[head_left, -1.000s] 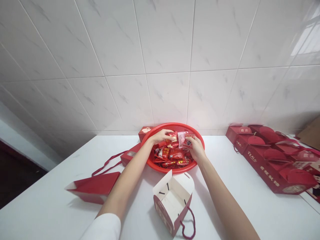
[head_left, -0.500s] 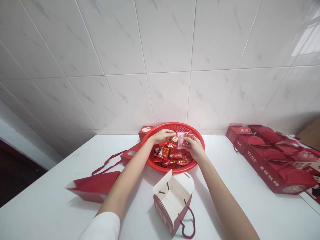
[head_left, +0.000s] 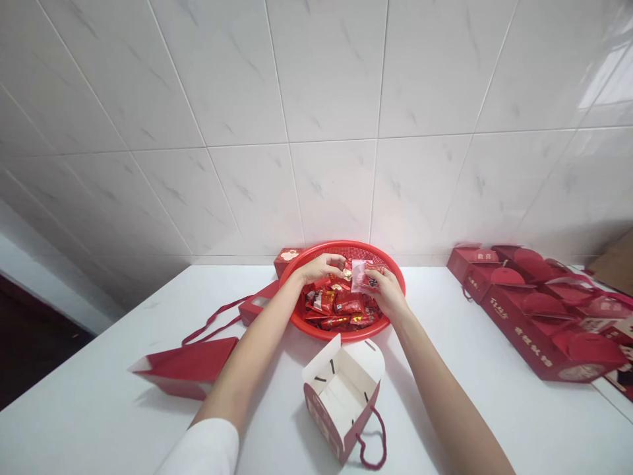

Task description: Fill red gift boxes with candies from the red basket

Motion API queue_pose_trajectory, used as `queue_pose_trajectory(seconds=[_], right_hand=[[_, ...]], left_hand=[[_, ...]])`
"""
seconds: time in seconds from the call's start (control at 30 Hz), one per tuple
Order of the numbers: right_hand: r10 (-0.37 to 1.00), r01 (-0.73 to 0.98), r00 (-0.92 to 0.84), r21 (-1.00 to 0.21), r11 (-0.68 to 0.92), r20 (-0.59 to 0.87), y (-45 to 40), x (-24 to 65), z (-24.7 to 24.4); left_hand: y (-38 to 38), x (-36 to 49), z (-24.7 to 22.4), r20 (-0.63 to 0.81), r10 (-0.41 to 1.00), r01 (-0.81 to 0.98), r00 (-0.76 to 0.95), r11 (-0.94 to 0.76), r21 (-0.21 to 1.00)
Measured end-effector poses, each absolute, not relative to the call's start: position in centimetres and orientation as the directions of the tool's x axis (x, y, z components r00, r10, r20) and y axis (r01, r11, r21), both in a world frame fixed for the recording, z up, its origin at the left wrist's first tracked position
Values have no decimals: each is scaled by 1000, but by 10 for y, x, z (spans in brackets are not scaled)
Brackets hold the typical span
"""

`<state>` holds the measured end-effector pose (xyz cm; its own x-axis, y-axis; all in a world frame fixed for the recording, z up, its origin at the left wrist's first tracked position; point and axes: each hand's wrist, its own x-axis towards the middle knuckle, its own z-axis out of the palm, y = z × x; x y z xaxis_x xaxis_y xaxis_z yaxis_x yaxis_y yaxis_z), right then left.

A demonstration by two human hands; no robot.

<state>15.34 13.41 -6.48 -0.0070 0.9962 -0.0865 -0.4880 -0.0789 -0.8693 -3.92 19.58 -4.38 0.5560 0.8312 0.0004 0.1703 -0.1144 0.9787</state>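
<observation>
A round red plastic basket (head_left: 346, 338) holds several wrapped candies (head_left: 349, 303), mostly in shiny red and gold. Over its left half, my left hand (head_left: 320, 268) has its fingers curled, with thumb and fingertips at a small red and gold wrapped candy (head_left: 348, 269). My right hand (head_left: 388, 293) is above the basket's right side, closed on wrapped candies: a pale pink packet (head_left: 359, 277) and a red one beside it. In front of the basket stands an open box (head_left: 341, 396), white inside and dark red outside, with a cord handle hanging at its right; no candy shows in it.
Left of my left arm lie a red folded box (head_left: 190, 366) and another red box with a ribbon (head_left: 250, 309). A small red box (head_left: 287, 260) sits behind the basket. Several dark red boxes (head_left: 524, 323) stand in rows on the right of the white table (head_left: 113, 369), by the tiled wall.
The fingers of my left hand have gone from stretched out to curled in around a candy. My right hand still holds its packets, only slightly shifted. The boxes have stayed in place.
</observation>
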Motion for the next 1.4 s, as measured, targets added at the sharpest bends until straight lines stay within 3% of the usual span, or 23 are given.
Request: queue_pose_trajectory(seconds=[0.17, 0.5, 0.73, 0.93, 1.03, 1.17, 1.4], right_hand=[[998, -474, -20, -878, -62, -60, 136, 153, -67], [998, -501, 41, -865, -24, -51, 139, 153, -69], [997, -519, 59, -855, -15, -53, 138, 152, -66], [995, -517, 69, -856, -23, -69, 138, 152, -65], [994, -524, 92, -852, -7, -65, 139, 152, -66], [993, -540, 104, -841, 9, -56, 139, 152, -65], [989, -571, 123, -821, -2, -88, 139, 152, -64]], left_hand=[[200, -40, -47, -18, 814, 209, 580, -127, 970], [205, -41, -48, -131, 805, 66, 579, 114, 991], [205, -41, -52, -188, 847, 235, 498, 77, 969], [206, -43, -55, -147, 909, 368, 389, -7, 930], [212, -45, -62, -141, 924, 497, 355, -59, 866], [220, -48, -72, -136, 940, 721, 314, -142, 678], [222, -53, -79, -223, 925, 875, 306, -182, 449]])
